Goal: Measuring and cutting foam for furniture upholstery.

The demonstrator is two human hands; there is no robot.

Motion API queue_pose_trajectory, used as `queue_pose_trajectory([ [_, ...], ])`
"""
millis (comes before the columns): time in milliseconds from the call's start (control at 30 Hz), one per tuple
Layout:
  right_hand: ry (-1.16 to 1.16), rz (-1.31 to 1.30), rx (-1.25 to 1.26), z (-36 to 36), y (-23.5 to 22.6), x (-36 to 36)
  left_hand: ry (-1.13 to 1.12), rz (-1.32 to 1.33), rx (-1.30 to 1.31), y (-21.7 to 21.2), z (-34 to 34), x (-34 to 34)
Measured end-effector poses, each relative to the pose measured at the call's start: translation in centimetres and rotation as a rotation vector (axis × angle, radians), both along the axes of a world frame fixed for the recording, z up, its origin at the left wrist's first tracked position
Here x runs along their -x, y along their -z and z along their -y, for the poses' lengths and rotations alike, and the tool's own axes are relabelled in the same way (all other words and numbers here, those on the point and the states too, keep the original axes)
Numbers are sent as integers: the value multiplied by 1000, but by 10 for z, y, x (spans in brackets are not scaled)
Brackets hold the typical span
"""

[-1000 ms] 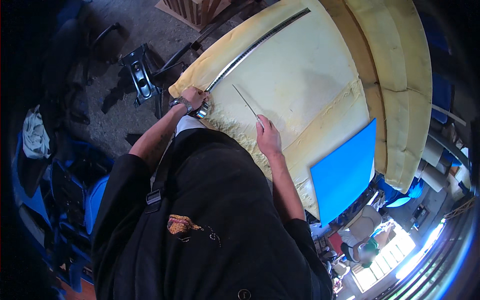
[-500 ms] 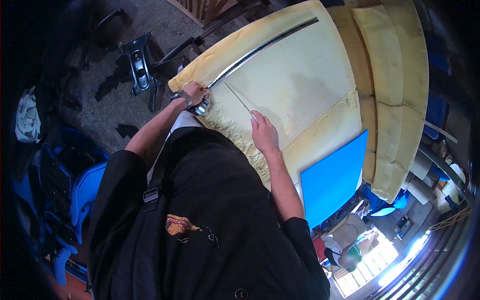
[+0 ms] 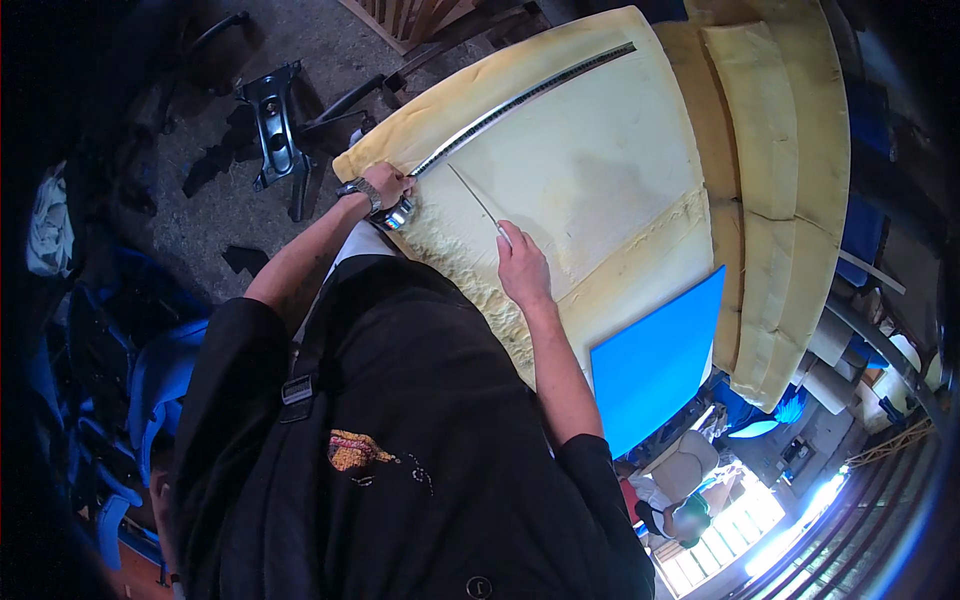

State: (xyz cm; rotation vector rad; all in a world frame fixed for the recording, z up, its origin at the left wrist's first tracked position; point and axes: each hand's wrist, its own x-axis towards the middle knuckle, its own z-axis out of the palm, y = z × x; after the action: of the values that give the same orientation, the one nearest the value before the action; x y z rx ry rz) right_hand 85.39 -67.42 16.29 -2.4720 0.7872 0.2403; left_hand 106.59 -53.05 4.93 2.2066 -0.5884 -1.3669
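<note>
My left hand (image 3: 388, 186), with a watch on its wrist, is closed at the near left edge of a thick yellowish foam sheet (image 3: 600, 150). It grips a tape measure; the shiny case (image 3: 396, 213) shows just below the fingers. The pulled-out tape (image 3: 520, 100) lies slightly curved along the far left part of the foam. Closed round the handle of a long thin knife (image 3: 478, 203) is my right hand (image 3: 525, 268), over the middle of the near side. The blade points up and left, its tip close to the tape; whether it touches the foam I cannot tell.
A blue sheet (image 3: 655, 365) lies on the foam's right part. More foam slabs (image 3: 775, 190) stand beyond it. A black metal bracket (image 3: 275, 125) sits on the floor at left, above blue chair parts (image 3: 165, 370). A person in a green cap (image 3: 690, 520) is at lower right.
The view has shifted slightly. Both hands, the tape and the knife keep nearly the same places on the foam.
</note>
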Motion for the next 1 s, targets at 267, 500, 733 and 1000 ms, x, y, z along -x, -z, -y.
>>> queue_pose_trajectory([
  [267, 105, 15, -22, 14, -1, 0, -18, 33, 31, 2, -1, 1],
  [500, 152, 21, -39, 27, 0, -2, 18, 29, 55, 2, 0, 0],
  [733, 226, -6, -70, 28, 3, 6, 4, 50, 49, 2, -3, 0],
  [1000, 258, 79, -103, 29, 7, 19, 133, 191, 102, -1, -10, 2],
])
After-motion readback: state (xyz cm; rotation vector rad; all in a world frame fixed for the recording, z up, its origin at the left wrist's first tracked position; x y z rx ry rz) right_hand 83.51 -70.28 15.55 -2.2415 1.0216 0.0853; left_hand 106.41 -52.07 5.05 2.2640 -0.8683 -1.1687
